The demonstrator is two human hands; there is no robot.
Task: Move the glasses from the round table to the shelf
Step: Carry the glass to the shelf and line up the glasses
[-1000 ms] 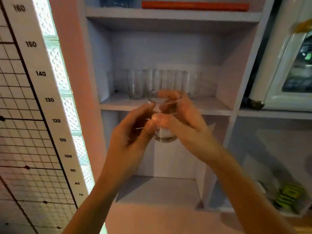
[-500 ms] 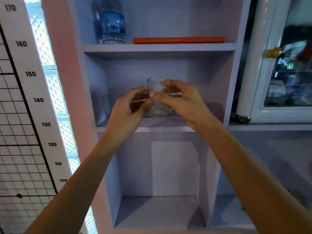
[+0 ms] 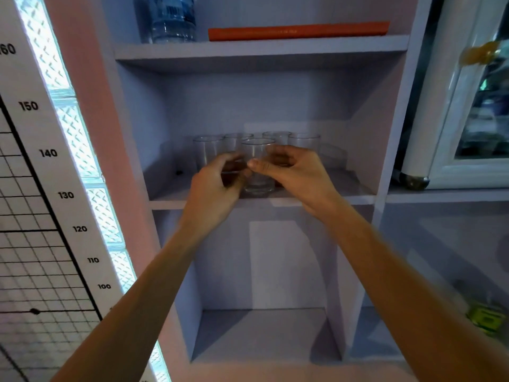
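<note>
A clear glass tumbler (image 3: 257, 168) stands on the front part of the middle shelf (image 3: 345, 186) of a pale lilac shelf unit. My left hand (image 3: 216, 188) curls against its left side. My right hand (image 3: 296, 175) wraps its right side, with the thumb across the front. Both hands touch the glass, whose base rests on the shelf board near the front edge. Behind it, several more clear glasses (image 3: 303, 144) stand in a row at the back of the same shelf. The round table is out of view.
On the shelf above lie a water bottle (image 3: 168, 19) and a flat orange book (image 3: 298, 30). A height chart (image 3: 30, 188) and a lit glass-block strip (image 3: 73, 133) stand at left. A white cabinet with a glass door (image 3: 468, 111) stands at right. A lower compartment (image 3: 261, 332) opens below.
Both hands have carried the glass up from below the shelf, forward into the middle compartment and down onto the board. The camera has tilted up.
</note>
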